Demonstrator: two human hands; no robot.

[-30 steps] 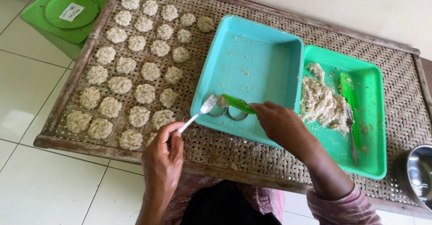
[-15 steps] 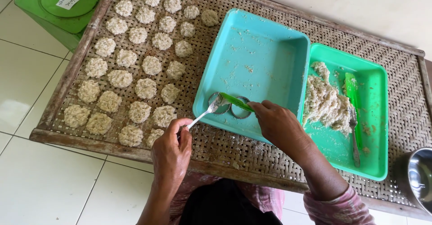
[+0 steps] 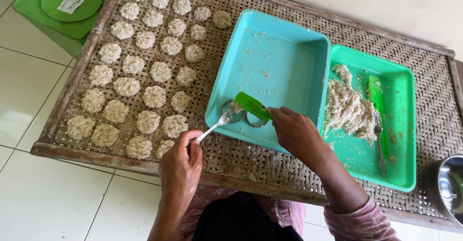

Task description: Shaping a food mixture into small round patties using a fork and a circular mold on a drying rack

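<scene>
The counter [image 3: 251, 166] was coarse woven rattan in a worn wooden frame. Both trays, teal [image 3: 275, 62] and green [image 3: 402, 139], were smooth glossy plastic. The fork [image 3: 217, 123] was shiny metal; the patties [image 3: 154, 96] looked rough, grainy.

We see a home food-making spot | woven drying rack [image 3: 231, 159] of rice patties [image 3: 154, 96] | plastic trays [image 3: 405, 125] | tiled floor [image 3: 29, 101]

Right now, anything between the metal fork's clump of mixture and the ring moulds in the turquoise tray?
Nothing visible. The left hand holds the metal fork over the round metal ring moulds in the turquoise plastic tray; the right hand holds the green plastic spatula against its tip.
</scene>
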